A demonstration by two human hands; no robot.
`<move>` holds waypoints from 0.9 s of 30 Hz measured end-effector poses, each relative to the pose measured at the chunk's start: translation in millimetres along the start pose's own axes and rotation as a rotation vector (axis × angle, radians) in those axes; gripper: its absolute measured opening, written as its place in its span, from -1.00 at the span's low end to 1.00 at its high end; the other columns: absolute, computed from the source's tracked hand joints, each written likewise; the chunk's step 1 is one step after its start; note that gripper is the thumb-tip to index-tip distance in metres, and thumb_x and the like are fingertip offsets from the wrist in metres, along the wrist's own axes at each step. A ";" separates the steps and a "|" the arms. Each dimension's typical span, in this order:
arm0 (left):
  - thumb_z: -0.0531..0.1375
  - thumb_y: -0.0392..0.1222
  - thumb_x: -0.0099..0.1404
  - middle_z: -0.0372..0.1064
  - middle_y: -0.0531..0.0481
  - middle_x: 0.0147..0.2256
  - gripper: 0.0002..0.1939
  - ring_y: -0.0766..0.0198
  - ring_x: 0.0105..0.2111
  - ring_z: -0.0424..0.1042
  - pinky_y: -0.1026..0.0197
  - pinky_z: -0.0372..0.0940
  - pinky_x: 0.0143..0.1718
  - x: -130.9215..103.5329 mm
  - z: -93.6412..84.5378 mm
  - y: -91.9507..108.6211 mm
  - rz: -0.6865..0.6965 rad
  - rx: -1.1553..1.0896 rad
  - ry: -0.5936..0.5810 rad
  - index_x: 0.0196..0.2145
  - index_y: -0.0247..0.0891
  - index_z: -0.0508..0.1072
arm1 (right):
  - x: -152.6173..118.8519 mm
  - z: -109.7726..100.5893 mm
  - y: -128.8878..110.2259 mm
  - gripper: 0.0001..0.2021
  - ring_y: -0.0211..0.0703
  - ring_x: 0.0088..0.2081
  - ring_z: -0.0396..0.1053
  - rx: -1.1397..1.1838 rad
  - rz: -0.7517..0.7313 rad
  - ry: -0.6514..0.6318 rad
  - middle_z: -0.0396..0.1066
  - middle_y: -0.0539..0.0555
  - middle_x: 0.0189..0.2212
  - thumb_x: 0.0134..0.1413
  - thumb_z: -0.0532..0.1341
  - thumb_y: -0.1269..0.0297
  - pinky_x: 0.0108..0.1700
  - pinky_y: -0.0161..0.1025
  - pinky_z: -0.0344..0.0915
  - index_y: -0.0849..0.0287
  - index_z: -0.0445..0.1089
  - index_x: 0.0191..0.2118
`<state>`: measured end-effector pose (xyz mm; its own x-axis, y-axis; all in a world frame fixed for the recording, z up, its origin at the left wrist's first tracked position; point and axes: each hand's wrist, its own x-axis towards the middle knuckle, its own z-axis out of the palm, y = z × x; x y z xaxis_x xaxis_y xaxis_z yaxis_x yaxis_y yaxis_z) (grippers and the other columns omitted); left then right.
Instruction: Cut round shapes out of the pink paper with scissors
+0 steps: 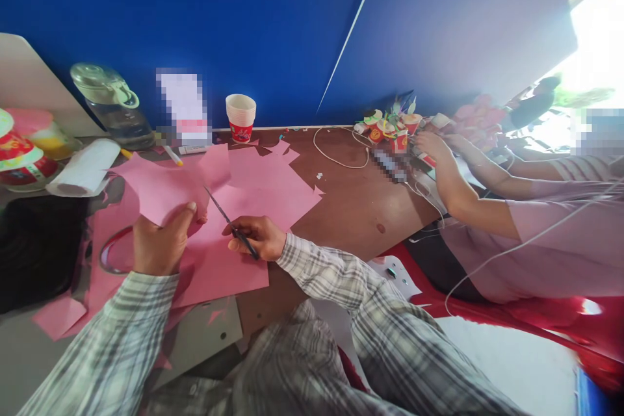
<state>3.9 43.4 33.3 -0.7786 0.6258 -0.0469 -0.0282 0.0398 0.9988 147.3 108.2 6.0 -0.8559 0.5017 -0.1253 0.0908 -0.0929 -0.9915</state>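
Note:
My left hand (163, 240) grips a cut piece of pink paper (158, 188), thumb on top, lifted over the work surface. To its right, my right hand (258, 237) is closed round the handles of dark scissors (219, 206). The blades point up and left toward the edge of the held paper; whether they touch it, I cannot tell. Beneath both hands lie larger pink sheets (234, 273), with a roll of tape (110, 252) resting left of my left hand.
Behind stand a paper cup (240, 118) and a water bottle (112, 107). A white roll (84, 169) and a dark bag (41, 247) lie left. At the right, a person's hands (433, 146) are near decorated cups (400, 140); a white cable (336, 162) crosses the brown table (361, 208).

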 end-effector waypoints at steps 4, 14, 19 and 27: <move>0.16 -0.02 -0.10 0.43 -0.06 -0.56 -0.78 0.07 -0.27 0.42 0.04 0.29 -0.49 -3.5 0.9 -0.3 0.094 0.151 -0.032 -0.57 -0.22 0.43 | 0.8 0.1 -1.5 -0.44 -0.41 -0.59 0.13 0.066 0.006 0.021 0.15 -0.04 -0.59 -0.27 0.26 -0.07 -0.58 -0.40 0.12 0.31 0.28 -0.21; 0.17 0.04 -0.12 0.43 -0.09 -0.57 -0.73 0.12 -0.37 0.44 0.04 0.28 -0.42 -4.1 0.2 -10.2 0.073 0.234 -0.163 -0.61 -0.24 0.45 | 4.9 -0.4 6.1 -0.37 -0.37 -0.55 0.20 0.115 -0.022 0.080 0.20 0.01 -0.53 -0.28 0.23 -0.16 -0.58 -0.40 0.16 0.28 0.26 -0.16; 0.19 0.04 -0.11 0.40 -0.08 -0.60 -0.72 0.17 -0.41 0.42 0.07 0.26 -0.45 -5.1 -0.2 -12.1 0.081 0.202 -0.180 -0.60 -0.25 0.44 | 5.3 -1.8 9.0 -0.37 -0.36 -0.51 0.24 0.089 -0.071 0.086 0.22 0.02 -0.50 -0.25 0.21 -0.17 -0.53 -0.39 0.21 0.27 0.26 -0.15; 0.18 0.06 -0.08 0.34 -0.07 -0.65 -0.73 0.18 -0.47 0.40 0.05 0.25 -0.51 -3.6 -0.5 -14.8 0.074 0.141 -0.270 -0.60 -0.22 0.41 | 5.1 -4.8 10.7 -0.39 -0.36 -0.50 0.26 0.056 -0.081 0.094 0.23 0.03 -0.47 -0.20 0.18 -0.15 -0.50 -0.39 0.22 0.25 0.24 -0.12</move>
<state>6.7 40.2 18.6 -0.5799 0.8147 0.0048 0.1244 0.0827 0.9888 146.3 113.9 -5.4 -0.8075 0.5878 -0.0497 -0.0078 -0.0950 -0.9954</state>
